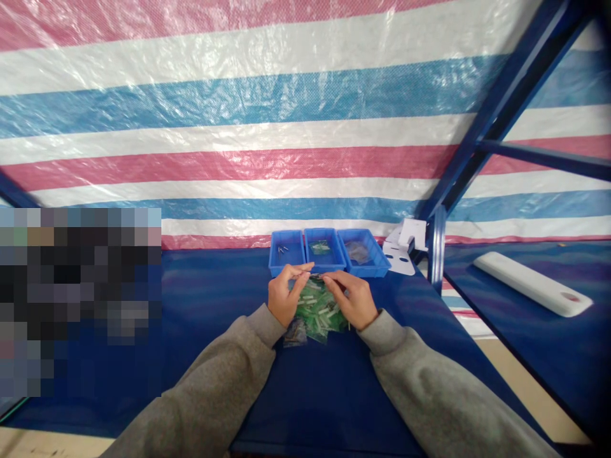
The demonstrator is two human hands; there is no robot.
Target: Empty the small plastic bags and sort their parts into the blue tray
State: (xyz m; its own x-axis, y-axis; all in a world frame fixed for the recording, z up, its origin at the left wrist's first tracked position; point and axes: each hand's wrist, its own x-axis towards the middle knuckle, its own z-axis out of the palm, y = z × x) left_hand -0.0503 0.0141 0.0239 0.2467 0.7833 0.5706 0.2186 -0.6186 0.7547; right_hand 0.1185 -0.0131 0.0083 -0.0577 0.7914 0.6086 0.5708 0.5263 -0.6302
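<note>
Pointing inward above green packets (317, 318): left hand (286, 297), right hand (354, 299), close together.

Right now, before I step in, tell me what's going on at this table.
Someone in grey sleeves is working bare-handed. The left-hand grip and right-hand grip nearly meet, apparently holding something too small to identify. Below them, green packets lie piled on the blue table. Just beyond stand three blue bins, each with small items inside.
</note>
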